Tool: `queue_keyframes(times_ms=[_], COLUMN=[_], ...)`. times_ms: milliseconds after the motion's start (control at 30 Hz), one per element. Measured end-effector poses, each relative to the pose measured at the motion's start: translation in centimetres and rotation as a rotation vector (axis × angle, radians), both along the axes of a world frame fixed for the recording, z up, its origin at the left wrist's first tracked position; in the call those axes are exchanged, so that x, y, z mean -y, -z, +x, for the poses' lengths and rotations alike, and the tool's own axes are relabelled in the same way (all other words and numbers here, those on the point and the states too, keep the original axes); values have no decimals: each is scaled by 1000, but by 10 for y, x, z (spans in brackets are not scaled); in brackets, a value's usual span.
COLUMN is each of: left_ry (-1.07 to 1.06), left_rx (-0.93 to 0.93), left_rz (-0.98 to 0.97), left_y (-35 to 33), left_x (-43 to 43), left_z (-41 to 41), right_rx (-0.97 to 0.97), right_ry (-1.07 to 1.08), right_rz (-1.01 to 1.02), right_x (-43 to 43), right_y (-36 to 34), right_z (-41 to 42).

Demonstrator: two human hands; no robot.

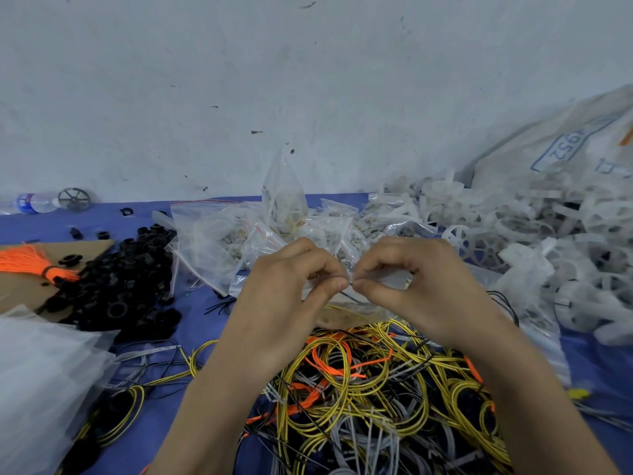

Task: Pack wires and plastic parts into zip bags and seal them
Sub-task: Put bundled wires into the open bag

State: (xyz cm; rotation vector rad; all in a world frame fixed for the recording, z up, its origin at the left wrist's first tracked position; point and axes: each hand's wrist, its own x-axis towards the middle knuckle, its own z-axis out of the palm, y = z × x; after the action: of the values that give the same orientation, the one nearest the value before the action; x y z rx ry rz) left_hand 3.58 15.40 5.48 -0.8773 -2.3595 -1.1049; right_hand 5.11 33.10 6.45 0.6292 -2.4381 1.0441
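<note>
Between curled fingers (322, 265) and thumbs, the left hand (291, 289) and right hand (414, 286) pinch the top of a zip bag (346, 311). Below them lie wires (359, 389).

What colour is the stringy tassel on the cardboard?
The tassel is bright orange. It shows best at the left of the head view.

Clear zip bag (354, 313), yellow wire (342, 308) inside, top edge pinched, above tangled wire pile (363, 392)

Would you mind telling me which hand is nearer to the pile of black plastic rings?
Left. The left hand sits right of the black rings; the right hand is farther right, beyond it. Both pinch one zip bag.
</note>
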Motion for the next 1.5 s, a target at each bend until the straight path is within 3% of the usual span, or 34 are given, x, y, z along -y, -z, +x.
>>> queue_keyframes(times_ms=[367,1067,1200,1267,1333,1500], left_ry=[-44,-13,-13,6,36,-25], left_rx=[-93,13,26,48,64,71], left_rz=[-69,-1,-9,38,62,125], left_y=[3,0,4,6,9,10], left_x=[-4,12,12,13,14,22], left_z=[0,-8,-10,-12,-13,-16], right_rx=[-12,45,214,353,373,215], right_ry=[-18,-7,-18,-31,-57,14], right_rz=[-7,-24,-82,73,149,-153], right_x=[3,-13,-24,-21,-11,5], right_y=[2,-2,10,25,42,50], right_z=[-1,1,-9,-18,-28,-34])
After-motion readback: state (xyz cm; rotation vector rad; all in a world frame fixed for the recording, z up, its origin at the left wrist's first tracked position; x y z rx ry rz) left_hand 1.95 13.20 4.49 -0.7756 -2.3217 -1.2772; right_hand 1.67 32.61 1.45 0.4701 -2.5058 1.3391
